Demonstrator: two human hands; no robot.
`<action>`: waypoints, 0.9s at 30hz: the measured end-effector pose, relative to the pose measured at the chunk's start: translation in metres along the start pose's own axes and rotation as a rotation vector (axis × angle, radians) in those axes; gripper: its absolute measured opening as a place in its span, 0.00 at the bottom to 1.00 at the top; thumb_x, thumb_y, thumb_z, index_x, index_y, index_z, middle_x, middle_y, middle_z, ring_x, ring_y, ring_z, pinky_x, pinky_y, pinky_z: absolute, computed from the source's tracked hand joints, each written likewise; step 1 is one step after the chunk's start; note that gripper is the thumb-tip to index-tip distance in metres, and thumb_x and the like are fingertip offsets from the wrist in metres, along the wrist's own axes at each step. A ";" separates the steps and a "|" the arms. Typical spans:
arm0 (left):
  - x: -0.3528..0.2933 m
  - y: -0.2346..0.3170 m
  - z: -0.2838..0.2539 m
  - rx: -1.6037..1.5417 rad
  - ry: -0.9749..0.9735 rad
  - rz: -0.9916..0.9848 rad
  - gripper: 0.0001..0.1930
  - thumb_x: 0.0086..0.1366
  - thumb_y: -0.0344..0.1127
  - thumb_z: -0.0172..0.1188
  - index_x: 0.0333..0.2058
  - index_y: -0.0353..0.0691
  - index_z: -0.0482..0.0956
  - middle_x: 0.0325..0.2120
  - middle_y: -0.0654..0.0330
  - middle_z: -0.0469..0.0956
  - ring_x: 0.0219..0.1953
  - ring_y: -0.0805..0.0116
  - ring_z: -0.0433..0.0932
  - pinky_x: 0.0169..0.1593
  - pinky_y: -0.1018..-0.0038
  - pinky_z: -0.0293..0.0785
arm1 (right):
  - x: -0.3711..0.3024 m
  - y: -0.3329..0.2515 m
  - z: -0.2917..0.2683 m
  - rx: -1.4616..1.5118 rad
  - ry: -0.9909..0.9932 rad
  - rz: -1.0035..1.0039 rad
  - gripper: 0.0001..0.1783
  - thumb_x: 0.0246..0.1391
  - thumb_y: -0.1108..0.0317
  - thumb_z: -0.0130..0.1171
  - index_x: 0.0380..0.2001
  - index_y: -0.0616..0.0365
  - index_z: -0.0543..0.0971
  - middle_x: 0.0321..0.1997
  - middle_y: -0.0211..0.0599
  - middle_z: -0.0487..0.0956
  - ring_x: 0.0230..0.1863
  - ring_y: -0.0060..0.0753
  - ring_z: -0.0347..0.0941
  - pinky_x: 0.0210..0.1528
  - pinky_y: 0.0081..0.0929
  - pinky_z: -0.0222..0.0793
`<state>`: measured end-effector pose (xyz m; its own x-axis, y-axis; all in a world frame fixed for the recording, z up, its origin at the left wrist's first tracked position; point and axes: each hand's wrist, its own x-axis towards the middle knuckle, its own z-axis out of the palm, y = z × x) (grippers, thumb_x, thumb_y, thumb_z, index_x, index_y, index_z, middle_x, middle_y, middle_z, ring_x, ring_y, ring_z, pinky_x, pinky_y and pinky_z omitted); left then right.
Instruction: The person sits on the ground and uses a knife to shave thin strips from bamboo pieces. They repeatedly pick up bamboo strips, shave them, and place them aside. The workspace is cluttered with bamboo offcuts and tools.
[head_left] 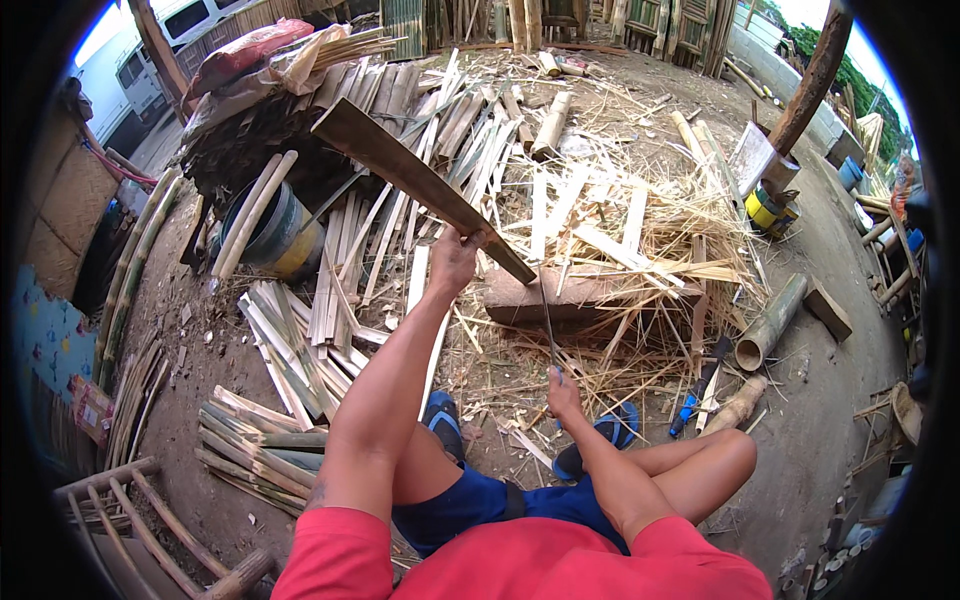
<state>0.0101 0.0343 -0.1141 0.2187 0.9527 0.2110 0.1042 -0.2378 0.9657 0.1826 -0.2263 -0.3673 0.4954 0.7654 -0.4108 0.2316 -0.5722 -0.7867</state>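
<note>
My left hand [457, 262] is closed around a long, wide split bamboo piece [395, 160], which slants from the upper left down to a low wooden block [540, 308]. Held in my right hand [564, 394] is a long knife [548, 325], its thin dark blade pointing away from me. The blade's far part is beside the lower end of the bamboo, over the block's near edge; whether they touch I cannot tell. Pale bamboo strips [630, 250] and a heap of thin shavings [690, 220] lie on and behind the block.
Bundles of split bamboo [265, 450] lie at left, near a bucket [290, 245] with poles leaning on it. A blue-handled tool [686, 412] and a thick bamboo tube [770, 325] rest on the ground at right. Beyond the shavings stands a yellow-and-black bucket [768, 212].
</note>
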 end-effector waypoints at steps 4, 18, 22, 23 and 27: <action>0.031 0.028 -0.055 -0.272 0.177 0.270 0.09 0.69 0.33 0.61 0.43 0.37 0.76 0.32 0.62 0.81 0.34 0.74 0.77 0.41 0.77 0.73 | 0.001 -0.023 -0.005 -0.207 0.071 -0.269 0.32 0.68 0.41 0.42 0.28 0.63 0.72 0.23 0.48 0.72 0.27 0.46 0.70 0.34 0.44 0.64; -0.208 -0.200 -0.216 0.277 0.967 -0.727 0.22 0.53 0.32 0.63 0.44 0.30 0.67 0.29 0.52 0.76 0.29 0.61 0.77 0.35 0.64 0.75 | -0.033 -0.147 0.087 -0.423 -0.598 -0.499 0.25 0.62 0.44 0.54 0.38 0.59 0.79 0.30 0.57 0.79 0.35 0.63 0.76 0.38 0.47 0.69; -0.300 -0.229 -0.279 0.213 1.117 -0.942 0.26 0.51 0.35 0.66 0.45 0.28 0.66 0.37 0.44 0.76 0.39 0.53 0.78 0.45 0.61 0.73 | -0.037 -0.172 0.119 -0.455 -0.760 -0.492 0.25 0.60 0.44 0.58 0.40 0.58 0.79 0.31 0.58 0.80 0.34 0.62 0.77 0.36 0.46 0.70; -0.319 -0.231 -0.297 0.151 1.129 -1.003 0.29 0.51 0.37 0.66 0.46 0.27 0.65 0.43 0.40 0.75 0.46 0.48 0.77 0.53 0.61 0.72 | -0.038 -0.177 0.127 -0.468 -0.782 -0.436 0.25 0.60 0.44 0.58 0.39 0.58 0.79 0.30 0.58 0.80 0.34 0.62 0.77 0.36 0.46 0.70; -0.374 -0.219 -0.369 0.311 1.206 -1.055 0.38 0.51 0.42 0.68 0.55 0.24 0.64 0.50 0.37 0.74 0.53 0.46 0.75 0.57 0.62 0.70 | -0.037 -0.195 0.158 -0.560 -0.807 -0.565 0.25 0.61 0.45 0.57 0.34 0.60 0.76 0.27 0.59 0.78 0.30 0.63 0.75 0.34 0.48 0.69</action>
<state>-0.4522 -0.1999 -0.3486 -0.8989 0.2604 -0.3523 -0.0794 0.6941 0.7155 -0.0130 -0.0967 -0.2712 -0.4367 0.8065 -0.3985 0.6938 0.0200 -0.7199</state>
